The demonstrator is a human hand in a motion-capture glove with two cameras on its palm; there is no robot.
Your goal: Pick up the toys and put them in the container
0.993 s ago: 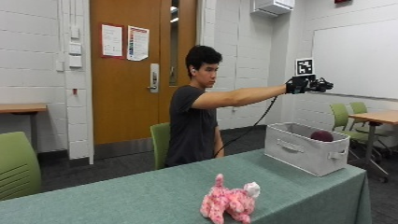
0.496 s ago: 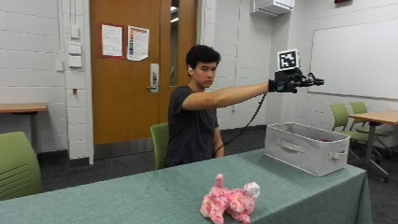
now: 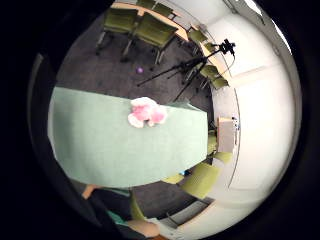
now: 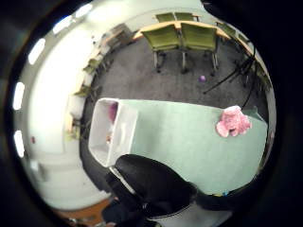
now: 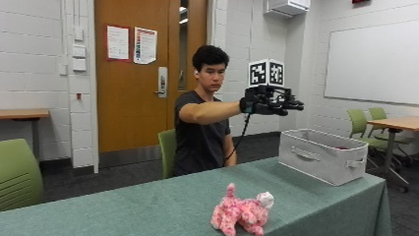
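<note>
Outside view first: I see the person seated behind the green-clothed table (image 5: 131, 206), the arm stretched out level with the black-gloved right hand (image 5: 270, 104) well above the tabletop. Its fingers reach forward, roughly straight, and I see nothing in them, though the far side of the palm is hidden from me. Near the front edge lies the pink-and-white plush animal toy (image 5: 241, 212), its long axis running across the picture, white head toward the grey fabric container with strap handles (image 5: 322, 155), rear and tail toward the bare stretch of cloth. That bin stands at the table's end, well apart from the plush; a sliver of something dark red shows over its rim, too little for me to name.

Little-finger-side palm view: I look far down on the whole tablecloth, the plush a small pink blot (image 3: 146, 112) near one long edge; its head end is beyond telling.

Thumb-side palm view: the container (image 4: 112, 130) sits at one end with a purple shape inside against a wall, and the plush (image 4: 233, 121) at the opposite end.
</note>
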